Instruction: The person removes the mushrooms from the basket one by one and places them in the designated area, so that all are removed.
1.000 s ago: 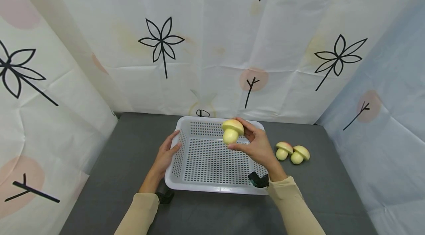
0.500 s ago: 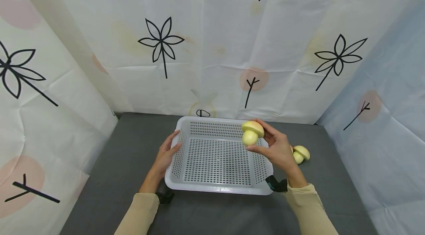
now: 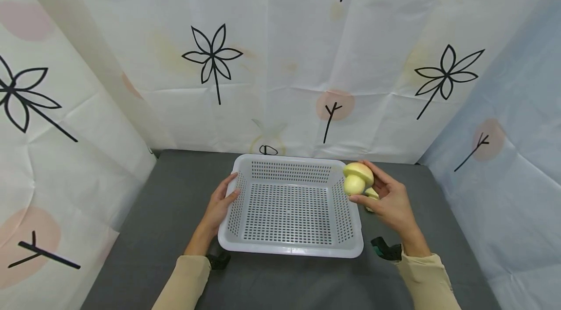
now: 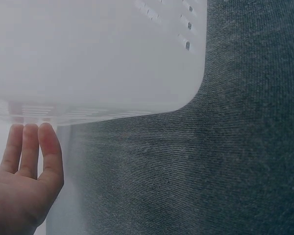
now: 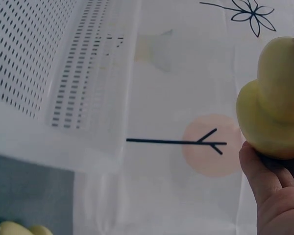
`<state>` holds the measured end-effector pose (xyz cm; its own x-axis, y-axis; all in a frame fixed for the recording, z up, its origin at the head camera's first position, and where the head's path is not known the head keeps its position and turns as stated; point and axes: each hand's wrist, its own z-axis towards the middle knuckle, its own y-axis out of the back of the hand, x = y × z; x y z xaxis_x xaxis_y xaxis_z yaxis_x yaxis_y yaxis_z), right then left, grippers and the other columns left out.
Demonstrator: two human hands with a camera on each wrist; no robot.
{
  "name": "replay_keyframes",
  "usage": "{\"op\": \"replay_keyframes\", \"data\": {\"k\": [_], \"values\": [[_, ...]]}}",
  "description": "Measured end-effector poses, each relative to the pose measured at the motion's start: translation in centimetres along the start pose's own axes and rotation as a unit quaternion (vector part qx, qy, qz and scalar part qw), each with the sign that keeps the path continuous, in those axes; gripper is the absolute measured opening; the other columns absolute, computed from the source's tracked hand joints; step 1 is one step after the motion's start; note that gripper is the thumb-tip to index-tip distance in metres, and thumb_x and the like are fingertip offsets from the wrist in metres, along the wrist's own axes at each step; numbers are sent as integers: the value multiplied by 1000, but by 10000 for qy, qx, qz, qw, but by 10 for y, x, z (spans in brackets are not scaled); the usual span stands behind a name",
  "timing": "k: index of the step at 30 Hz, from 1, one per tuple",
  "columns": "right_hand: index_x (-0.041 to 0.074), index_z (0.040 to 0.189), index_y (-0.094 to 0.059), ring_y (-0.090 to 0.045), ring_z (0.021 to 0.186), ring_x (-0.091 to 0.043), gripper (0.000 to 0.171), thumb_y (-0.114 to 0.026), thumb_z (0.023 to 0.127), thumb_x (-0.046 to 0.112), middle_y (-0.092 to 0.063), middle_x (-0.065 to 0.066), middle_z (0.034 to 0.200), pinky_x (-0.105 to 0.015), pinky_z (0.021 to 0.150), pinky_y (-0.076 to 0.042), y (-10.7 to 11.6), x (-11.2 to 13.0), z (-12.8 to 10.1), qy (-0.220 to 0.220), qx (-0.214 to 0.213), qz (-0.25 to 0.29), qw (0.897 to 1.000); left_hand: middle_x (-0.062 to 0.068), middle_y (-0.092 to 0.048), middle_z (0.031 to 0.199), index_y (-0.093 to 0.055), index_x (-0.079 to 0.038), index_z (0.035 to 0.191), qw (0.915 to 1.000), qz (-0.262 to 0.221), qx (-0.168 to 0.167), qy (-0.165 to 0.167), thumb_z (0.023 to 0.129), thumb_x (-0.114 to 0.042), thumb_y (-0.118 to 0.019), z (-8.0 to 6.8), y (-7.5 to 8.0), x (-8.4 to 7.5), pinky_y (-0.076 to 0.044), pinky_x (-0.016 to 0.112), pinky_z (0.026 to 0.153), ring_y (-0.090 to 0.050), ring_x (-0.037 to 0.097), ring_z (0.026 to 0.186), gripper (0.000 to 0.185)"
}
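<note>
Fingers of the right hand (image 3: 391,201) grip a toy mushroom (image 3: 357,177) just right of the white basket (image 3: 290,246); the left hand (image 3: 220,203) rests straight-fingered against the basket's left wall.

Right hand (image 3: 391,204) pinches a toy mushroom (image 3: 357,178) in the air, just right of the white basket (image 3: 290,249). Left hand (image 3: 219,205) rests on the basket's left rim. Another mushroom (image 3: 371,194) peeks out behind the right hand, on the grey table (image 3: 171,193).
</note>
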<state>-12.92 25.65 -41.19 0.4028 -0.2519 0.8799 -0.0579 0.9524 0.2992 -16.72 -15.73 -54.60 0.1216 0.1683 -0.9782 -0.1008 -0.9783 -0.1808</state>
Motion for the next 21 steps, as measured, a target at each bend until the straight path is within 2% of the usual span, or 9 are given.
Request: {"op": "replay_keyframes", "data": {"k": [4,8,11,21], "values": [[-3,153,-39,-53,129,-4,90,-79,74,-21,-43,-24,153,-18,97,-47,10,-2,-5,-75,-118,78,9999,10,-40,156,-35,-26,158,10000,-27,-7,-5,106,-19,-56,0,0,0,-49,61,94,-49,48,129,56],[-1,153,-39,-55,126,-3,89,-78,76,-21,-43,-24,153,-16,95,-47,17,-3,-10,-89,-171,-83,9998,9,-40,156,-35,-27,158,10000,-47,4,3,106,-20,-56,0,1,1,-49,61,94,-48,49,129,56],[-2,153,-39,-55,126,-1,88,-78,76,-19,-44,-24,152,-15,96,-46,23,-4,-15,-103,-246,-278,9993,8,-40,156,-36,-27,158,10000,-55,3,17,107,-20,-56,1,1,1,-48,61,94,-48,48,129,55],[-4,153,-37,-52,129,1,88,-77,77,-20,-47,-14,152,-14,98,-43,43,-17,-33,-334,-580,-306,9973,9,-40,157,-35,-27,158,10000,-45,22,-2,107,-18,-55,0,1,1,-47,63,95,-48,49,130,56]]}}
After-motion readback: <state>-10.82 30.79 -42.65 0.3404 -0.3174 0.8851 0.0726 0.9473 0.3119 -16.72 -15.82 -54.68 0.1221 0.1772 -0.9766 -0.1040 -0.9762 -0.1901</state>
